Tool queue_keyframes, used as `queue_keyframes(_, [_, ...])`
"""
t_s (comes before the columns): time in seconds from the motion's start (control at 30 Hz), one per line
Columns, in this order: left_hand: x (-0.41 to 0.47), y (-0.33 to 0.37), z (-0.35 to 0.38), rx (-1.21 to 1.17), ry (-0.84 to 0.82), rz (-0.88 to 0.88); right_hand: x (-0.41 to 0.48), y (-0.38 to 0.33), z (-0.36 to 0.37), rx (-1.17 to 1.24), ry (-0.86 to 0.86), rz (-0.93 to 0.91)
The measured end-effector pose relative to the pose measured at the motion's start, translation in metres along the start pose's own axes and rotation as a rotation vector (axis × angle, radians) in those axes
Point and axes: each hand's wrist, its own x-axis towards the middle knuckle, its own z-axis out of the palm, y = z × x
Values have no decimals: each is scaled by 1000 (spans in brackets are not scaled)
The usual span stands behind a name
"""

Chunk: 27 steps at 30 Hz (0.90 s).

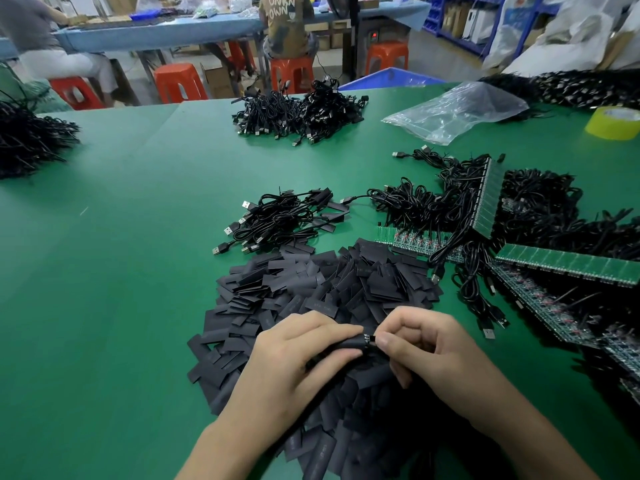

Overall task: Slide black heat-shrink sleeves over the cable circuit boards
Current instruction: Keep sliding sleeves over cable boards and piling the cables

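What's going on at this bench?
A person is sleeving cables over a pile of black heat-shrink sleeves on the green table. The left hand grips one sleeve; the right hand pinches a small part at its end, too hidden to identify. A bundle of cables lies beyond the pile, and green circuit board panels with cables attached lie to the right.

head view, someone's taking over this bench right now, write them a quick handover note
Left hand: grips a black sleeve above the loose sleeve pile.
Right hand: pinches a small part at the sleeve's open end; what it is cannot be told.
Done: a small heap of sleeved cables behind the pile.
Left: many cables attached to green board panels on the right, unsleeved.
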Motion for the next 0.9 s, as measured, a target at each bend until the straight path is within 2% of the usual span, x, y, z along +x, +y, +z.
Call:
queue_keyframes(0.33, [-1, 2, 3, 38, 41, 56, 1, 2, 5, -5, 20, -4])
queue_keyframes(0.63, [0, 6, 1, -61, 315, -143, 0, 3, 7, -34, 183, -147])
queue_keyframes(0.9, [-3, 14, 15, -70, 366, -181, -1, 3, 11, -50, 241, -139])
